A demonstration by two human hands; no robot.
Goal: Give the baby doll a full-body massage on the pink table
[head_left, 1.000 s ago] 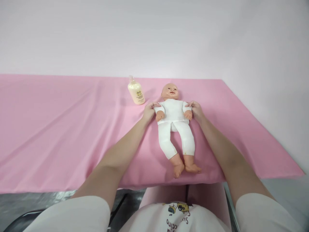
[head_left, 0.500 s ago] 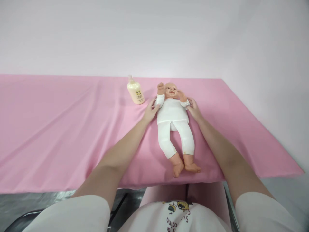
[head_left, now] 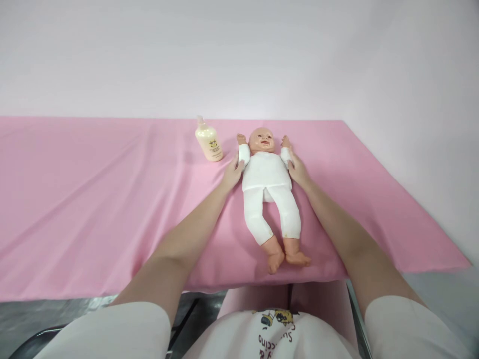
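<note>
A baby doll [head_left: 267,184] in a white suit lies on its back on the pink cloth [head_left: 93,199], head toward the wall, bare feet toward me. My left hand [head_left: 232,173] holds the doll's arm on the left side, and my right hand [head_left: 297,168] holds the arm on the right side. Both doll arms are raised beside its head. A cream pump bottle [head_left: 208,141] stands just left of the doll's head.
The pink cloth covers a long table set against a pale wall, with its right end near the corner. The cloth's front edge hangs close to my body. A grey floor shows below at left and right.
The doll's arms went from lying on its chest to raised beside its head, guided by my two hands, which slid up along its sides.
</note>
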